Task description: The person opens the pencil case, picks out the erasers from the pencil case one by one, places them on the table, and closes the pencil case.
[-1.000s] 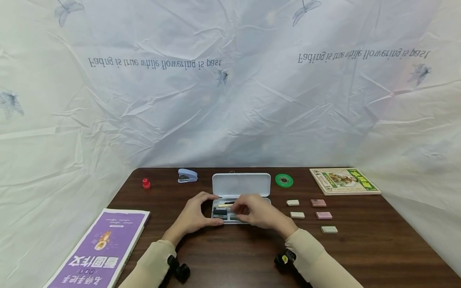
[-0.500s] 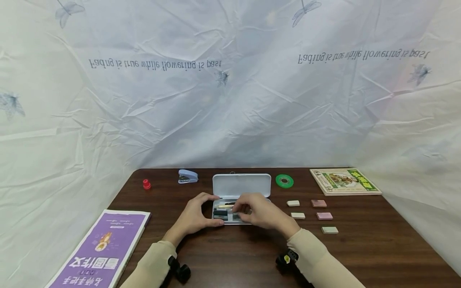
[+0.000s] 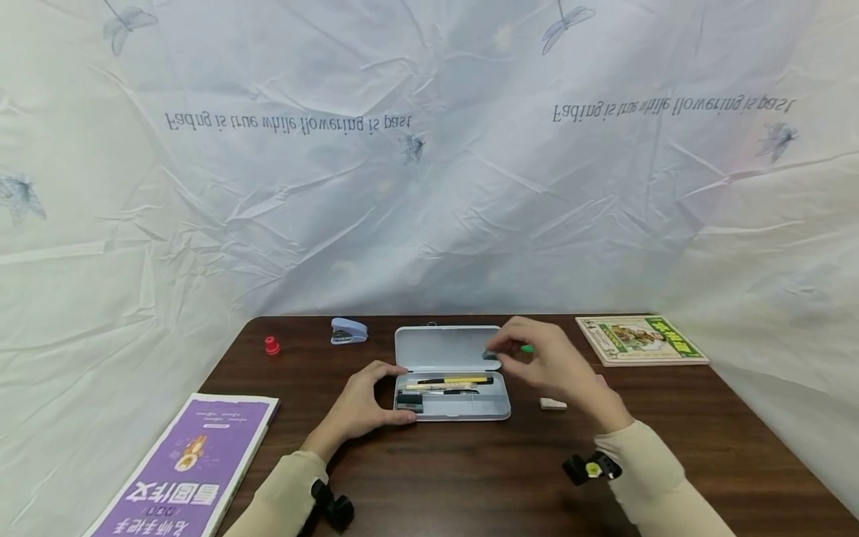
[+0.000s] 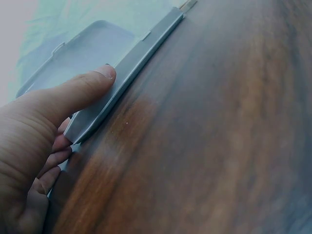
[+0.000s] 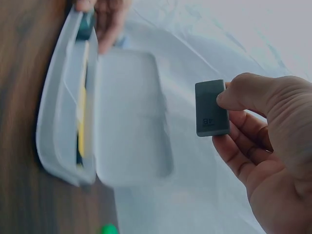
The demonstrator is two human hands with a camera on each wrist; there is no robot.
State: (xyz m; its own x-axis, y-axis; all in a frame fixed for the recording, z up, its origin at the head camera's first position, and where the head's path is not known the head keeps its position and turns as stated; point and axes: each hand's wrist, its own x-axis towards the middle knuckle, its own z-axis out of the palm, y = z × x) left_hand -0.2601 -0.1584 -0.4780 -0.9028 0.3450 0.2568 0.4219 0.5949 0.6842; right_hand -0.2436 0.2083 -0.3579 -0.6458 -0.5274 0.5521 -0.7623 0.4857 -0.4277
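Observation:
An open white pencil case (image 3: 496,406) lies mid-table, its lid tilted up at the back. My left hand (image 3: 362,399) grips its left end, thumb on the front wall and fingers round the far side, as the left wrist view (image 4: 53,122) also shows. Inside are several pens and pencils (image 3: 456,381) and a dark green eraser (image 3: 410,403) at the left. My right hand (image 3: 540,354) is raised by the lid's right edge. Between thumb and fingers it pinches another dark green eraser (image 5: 209,109), marked 4B.
A white eraser (image 3: 553,403) lies right of the case; my right arm hides other erasers. Green tape (image 3: 527,348) shows partly behind the hand. Around lie a stapler (image 3: 349,331), a red cap-like piece (image 3: 271,345), a purple book (image 3: 194,455) and another book (image 3: 640,340).
My right hand has lifted the dark green eraser out of the case and moved up and right. The case's right front section is now uncovered. The left hand has stayed in place.

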